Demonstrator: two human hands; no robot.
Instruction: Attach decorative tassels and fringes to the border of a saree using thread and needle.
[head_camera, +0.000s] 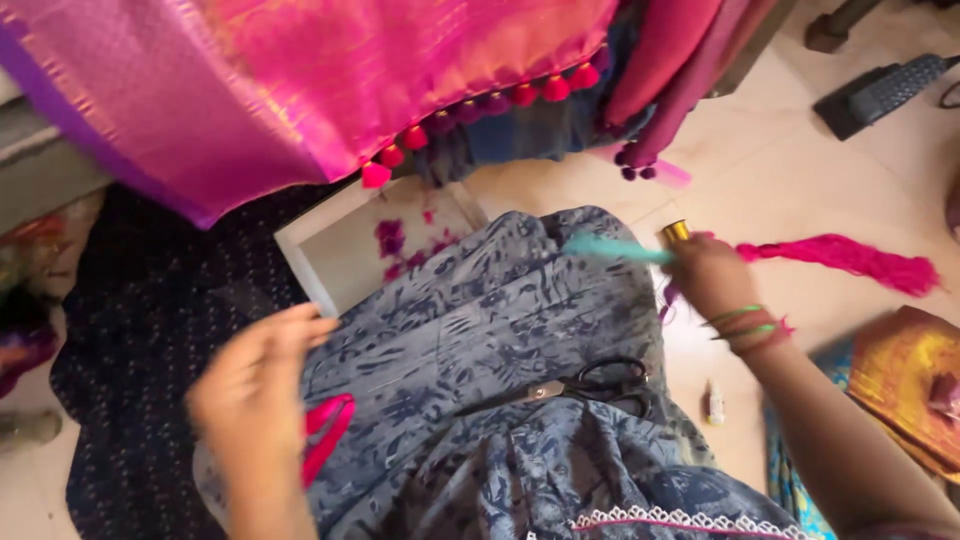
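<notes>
— On the blue-grey printed cloth across the lap (480, 320), what does the head view show of the left hand?
— Left hand (258, 385), blurred, fingers curled over a loop of bright pink thread (328, 432).
— Right hand?
— Right hand (708, 272) closed on a teal comb-like tool (612, 248), beside a small gold thread spool (677, 231) and a pink tassel bundle (845, 258). Black-handled scissors (590, 385) lie on the lap.
</notes>
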